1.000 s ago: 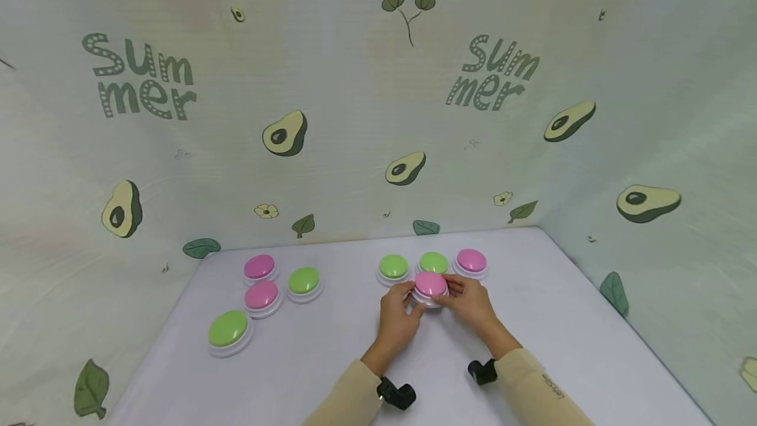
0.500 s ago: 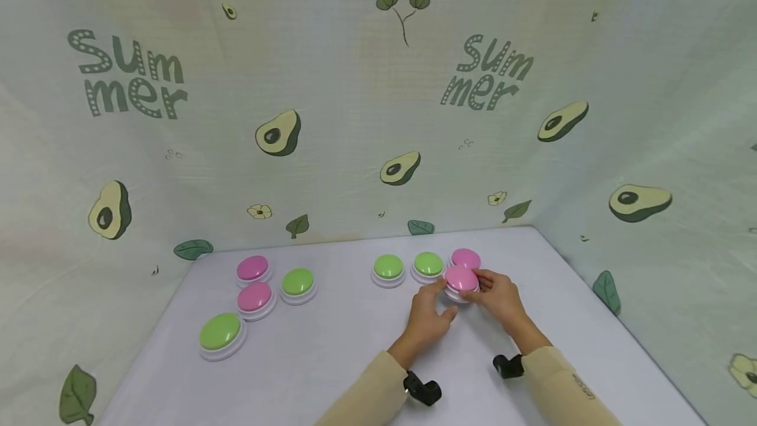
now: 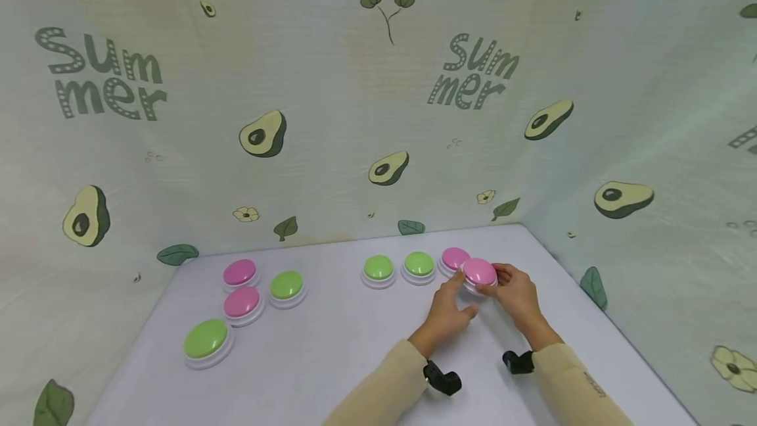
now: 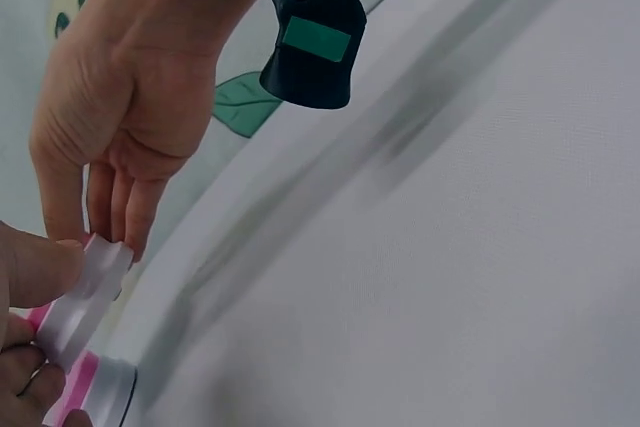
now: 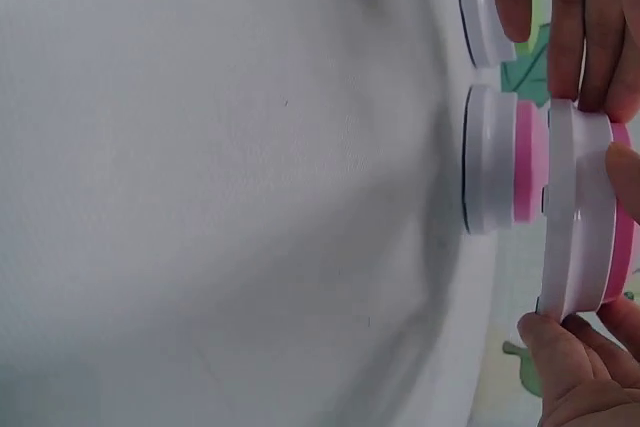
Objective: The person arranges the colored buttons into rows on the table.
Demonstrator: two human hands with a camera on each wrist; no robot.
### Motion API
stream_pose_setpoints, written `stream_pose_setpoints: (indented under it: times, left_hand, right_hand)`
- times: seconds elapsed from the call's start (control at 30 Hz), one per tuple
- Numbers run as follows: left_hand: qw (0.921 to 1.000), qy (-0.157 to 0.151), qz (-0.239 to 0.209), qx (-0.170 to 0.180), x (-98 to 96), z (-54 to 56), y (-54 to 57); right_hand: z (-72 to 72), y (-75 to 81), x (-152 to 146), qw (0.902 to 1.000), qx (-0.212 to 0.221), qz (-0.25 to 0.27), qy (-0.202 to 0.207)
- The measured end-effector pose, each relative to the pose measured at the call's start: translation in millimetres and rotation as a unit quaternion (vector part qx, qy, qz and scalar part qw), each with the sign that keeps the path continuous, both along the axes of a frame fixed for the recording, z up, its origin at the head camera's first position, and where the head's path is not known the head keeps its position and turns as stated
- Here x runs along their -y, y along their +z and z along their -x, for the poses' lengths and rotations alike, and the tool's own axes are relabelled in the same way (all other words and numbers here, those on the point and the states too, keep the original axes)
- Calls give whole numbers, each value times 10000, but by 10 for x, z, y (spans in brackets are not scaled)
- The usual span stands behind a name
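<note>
Between my hands is a pink dome push button [image 3: 480, 272] with a white base, lifted off the table. My right hand [image 3: 519, 294] grips its right side between thumb and fingers. The left hand [image 3: 445, 317] touches the opposite side with fairly straight fingertips, its thumb held apart in the head view. Just behind stands another pink push button [image 3: 454, 258], partly covered by the held one. In the right wrist view, the held button's base [image 5: 577, 217] is tipped on edge by the camera angle, above the standing button [image 5: 495, 157].
Two green push buttons [image 3: 418, 264] stand left of the hands. Farther left are two pink buttons [image 3: 241, 302] and two green ones [image 3: 205, 338]. A printed cloth [image 3: 319, 84] hangs behind the white table [image 3: 307, 373] and along its right edge [image 3: 627, 331].
Both hands have carried the pink button right, from in front of the green buttons to in front of the rear pink one. The head view has turned slightly right.
</note>
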State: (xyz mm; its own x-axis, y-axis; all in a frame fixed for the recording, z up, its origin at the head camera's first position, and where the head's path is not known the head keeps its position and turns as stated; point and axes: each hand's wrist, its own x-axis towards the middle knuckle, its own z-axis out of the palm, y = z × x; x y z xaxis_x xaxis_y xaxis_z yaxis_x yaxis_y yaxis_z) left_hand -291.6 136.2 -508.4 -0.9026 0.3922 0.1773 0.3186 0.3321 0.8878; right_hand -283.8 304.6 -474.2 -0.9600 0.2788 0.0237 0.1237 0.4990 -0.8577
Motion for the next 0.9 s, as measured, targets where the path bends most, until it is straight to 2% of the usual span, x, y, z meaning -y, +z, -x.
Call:
stream_pose_setpoints:
  times: [0.07,0.2,0.33,0.63,0.9]
  left_hand:
    - [10000,2,48,5,-53,32,-18]
    - [9996,21,91,-272,-171,106,-51]
    - [9993,37,117,-349,-286,160,-68]
    - [9991,0,316,288,-445,197,-87]
    - [9985,-125,350,391,-559,269,-130]
  right_hand:
    - [11,-18,-42,9999,-3,-72,-72]
    - [47,-47,-138,9995,-27,-267,-184]
    - [85,-65,-218,9992,-16,-287,-280]
    - [179,-120,-316,9986,200,-318,-370]
    - [246,-154,-402,9957,227,-650,-615]
